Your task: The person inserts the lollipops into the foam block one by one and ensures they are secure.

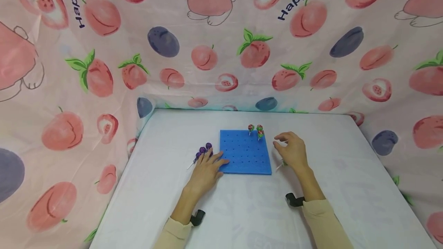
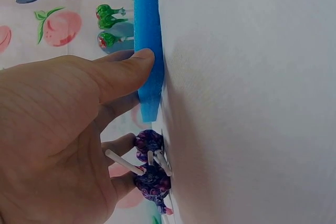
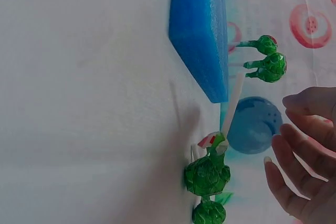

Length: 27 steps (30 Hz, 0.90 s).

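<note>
A blue foam board (image 1: 238,151) with rows of small holes lies flat on the table. Three lollipops with green and red wrappers (image 1: 260,133) stand upright by their sticks at its far right corner. My left hand (image 1: 205,174) rests with spread fingers at the board's near left corner, its thumb against the front edge. Beside the board, under or next to the outer fingers, lie several purple-wrapped lollipops (image 2: 152,179). To the right of the board my right hand (image 1: 292,152) hovers with loosely bent fingers, holding nothing. Below it lie green-wrapped lollipops (image 3: 207,177), mostly hidden in the head view.
A white cloth covers the table (image 1: 155,141). Fruit-printed fabric (image 1: 214,57) hangs behind it and along both sides. Each wrist wears a small black camera mount (image 1: 295,200).
</note>
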Available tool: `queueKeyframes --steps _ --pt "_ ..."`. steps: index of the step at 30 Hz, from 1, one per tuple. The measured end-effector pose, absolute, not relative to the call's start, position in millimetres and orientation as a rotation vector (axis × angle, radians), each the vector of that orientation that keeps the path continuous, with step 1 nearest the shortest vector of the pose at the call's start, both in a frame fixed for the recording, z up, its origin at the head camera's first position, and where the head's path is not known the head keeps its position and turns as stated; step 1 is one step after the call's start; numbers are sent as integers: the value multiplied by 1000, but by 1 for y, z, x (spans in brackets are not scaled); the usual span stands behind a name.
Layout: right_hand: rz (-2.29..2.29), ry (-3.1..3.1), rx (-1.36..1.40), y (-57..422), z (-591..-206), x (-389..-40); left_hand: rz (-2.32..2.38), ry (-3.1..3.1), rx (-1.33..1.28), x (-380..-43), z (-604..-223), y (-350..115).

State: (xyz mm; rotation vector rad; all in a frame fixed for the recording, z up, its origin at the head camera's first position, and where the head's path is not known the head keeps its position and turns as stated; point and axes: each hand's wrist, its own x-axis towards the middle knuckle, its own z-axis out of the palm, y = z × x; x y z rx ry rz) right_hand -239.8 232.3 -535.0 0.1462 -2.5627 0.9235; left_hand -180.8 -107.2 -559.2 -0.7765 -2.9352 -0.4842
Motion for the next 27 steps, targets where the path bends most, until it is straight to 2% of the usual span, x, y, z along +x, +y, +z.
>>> queueKeyframes --steps 14,27 --pt "928 -2589 69 243 -537 -229 -509 -2930 -783 -181 -561 -109" --pt "922 -2804 -142 257 -529 -215 -511 -2931 -789 -182 -561 -107"
